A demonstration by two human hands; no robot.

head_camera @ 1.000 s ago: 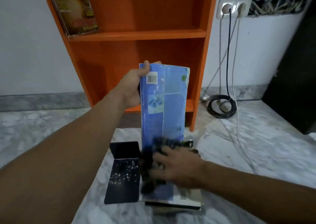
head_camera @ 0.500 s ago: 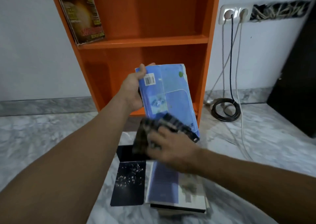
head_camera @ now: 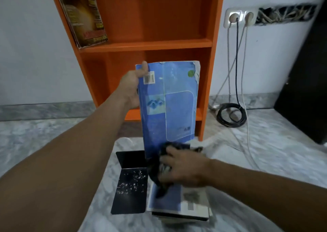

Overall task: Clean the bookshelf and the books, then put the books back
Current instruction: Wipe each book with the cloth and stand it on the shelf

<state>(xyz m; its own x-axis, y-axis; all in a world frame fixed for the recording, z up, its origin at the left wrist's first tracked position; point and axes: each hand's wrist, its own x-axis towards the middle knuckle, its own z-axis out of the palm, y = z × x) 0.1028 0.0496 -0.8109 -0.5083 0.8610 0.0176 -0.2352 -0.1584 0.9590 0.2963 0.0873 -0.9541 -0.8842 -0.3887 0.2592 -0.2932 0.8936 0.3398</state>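
Left hand (head_camera: 131, 88) grasps the light, probably floppy blue book (head_camera: 169, 104) by its upper edge; right hand (head_camera: 184, 168) clutches a dark cloth (head_camera: 154, 171)

Barcode label (head_camera: 149, 78) on blue book (head_camera: 177, 107); no text legible anywhere.

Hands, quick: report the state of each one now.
Left hand: closed, gripping the book by its top corner.
Right hand: closed, holding the cloth against the book's lower end.
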